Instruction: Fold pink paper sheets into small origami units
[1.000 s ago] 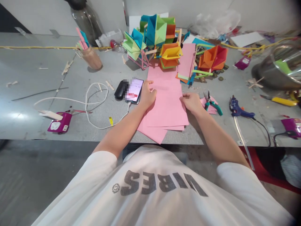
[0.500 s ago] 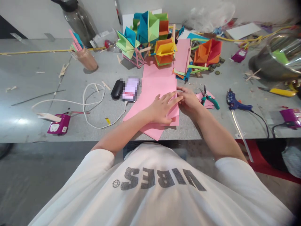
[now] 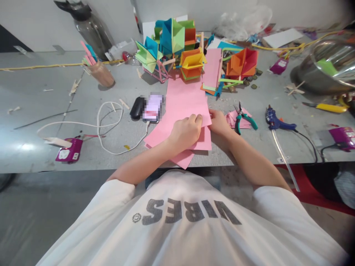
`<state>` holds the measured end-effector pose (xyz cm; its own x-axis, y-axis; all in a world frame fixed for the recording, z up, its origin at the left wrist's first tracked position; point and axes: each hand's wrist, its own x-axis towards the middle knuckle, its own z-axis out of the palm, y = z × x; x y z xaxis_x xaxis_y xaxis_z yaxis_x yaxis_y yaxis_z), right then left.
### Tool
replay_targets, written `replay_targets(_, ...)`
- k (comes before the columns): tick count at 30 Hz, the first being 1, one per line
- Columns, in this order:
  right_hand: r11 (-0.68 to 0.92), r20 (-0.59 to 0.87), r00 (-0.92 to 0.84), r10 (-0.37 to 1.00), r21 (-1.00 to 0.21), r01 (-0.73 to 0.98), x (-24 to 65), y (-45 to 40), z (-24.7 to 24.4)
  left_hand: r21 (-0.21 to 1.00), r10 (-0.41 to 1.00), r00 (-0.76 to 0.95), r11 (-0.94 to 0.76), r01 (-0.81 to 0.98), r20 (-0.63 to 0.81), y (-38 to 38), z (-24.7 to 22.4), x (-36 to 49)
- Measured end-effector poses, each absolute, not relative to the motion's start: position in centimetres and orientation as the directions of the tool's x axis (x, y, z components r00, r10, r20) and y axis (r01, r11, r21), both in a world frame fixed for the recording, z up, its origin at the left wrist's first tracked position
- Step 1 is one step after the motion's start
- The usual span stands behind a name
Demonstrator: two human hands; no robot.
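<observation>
hands on pink paper at a grey workbench

a grey table (image 3: 36, 136) stands against a pale wall (image 3: 180, 9), above a grey floor (image 3: 63, 199). pink paper (image 3: 185, 98) lies in overlapping sheets at the table's near edge, its far end beside folded coloured models (image 3: 173, 38). left of it: phone (image 3: 153, 108), black case (image 3: 138, 108), white cable (image 3: 107, 149) and wooden cup (image 3: 101, 74). right of it: pliers (image 3: 242, 118), glue gun (image 3: 279, 120) and metal bowl (image 3: 327, 70).

the left hand (image 3: 187, 131) is closed on the near part of the top sheet; the right hand (image 3: 219, 122) is at the paper's right edge – fingertips partly hidden, grip unclear.

compared with the preceding frame, the left hand has changed from spread flat to curled; the right hand remains at the same edge – the tools have stayed put.
</observation>
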<state>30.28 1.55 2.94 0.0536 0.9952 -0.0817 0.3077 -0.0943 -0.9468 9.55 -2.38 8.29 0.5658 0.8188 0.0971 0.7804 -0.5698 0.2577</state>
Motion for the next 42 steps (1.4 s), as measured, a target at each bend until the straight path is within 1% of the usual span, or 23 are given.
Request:
replay_targets(3,-0.033,-0.031,0.011,0.999,-0.934,0.357,30.3,1.2,3.6,0.232,0.802,0.586,-0.595,0.770,0.114,-2.3,8.4,9.5)
replay_targets(6,-0.042,-0.046,-0.001,0.999,-0.920,0.390,30.8,1.0,3.8,0.242,0.795,0.591,-0.605,0.758,0.136,-2.3,8.5,9.5)
replay_targets(8,-0.095,-0.094,0.020,0.995,-0.921,0.377,31.2,1.1,3.8,0.244,0.795,0.590,-0.606,0.757,0.142,-2.3,8.6,9.4)
replay_targets(12,-0.249,-0.235,0.084,0.968,-0.918,0.308,31.6,1.7,3.5,0.221,0.781,0.607,-0.624,0.750,0.145,-2.4,8.6,9.4)
replay_targets(16,-0.349,-0.332,0.108,0.937,-0.877,0.330,31.4,2.5,3.9,0.170,0.758,0.637,-0.653,0.738,0.141,-2.6,8.7,9.4)
replay_targets(25,-0.373,-0.352,0.131,0.927,-0.821,0.433,30.6,2.3,5.9,0.135,0.743,0.649,-0.669,0.731,0.165,-2.7,9.1,9.2)
replay_targets(36,-0.411,-0.340,0.232,0.912,-0.733,0.542,31.0,4.3,5.4,0.137,0.708,0.686,-0.706,0.695,0.170,-3.3,8.6,9.7)
replay_targets(39,-0.421,-0.354,0.228,0.907,-0.725,0.545,31.3,4.7,4.8,0.133,0.685,0.713,-0.729,0.672,0.152,-3.4,8.2,9.9)
replay_targets(42,-0.426,-0.362,0.225,0.905,-0.747,0.511,31.8,5.0,4.2,0.120,0.649,0.752,-0.761,0.638,0.114,-3.4,8.0,10.0)
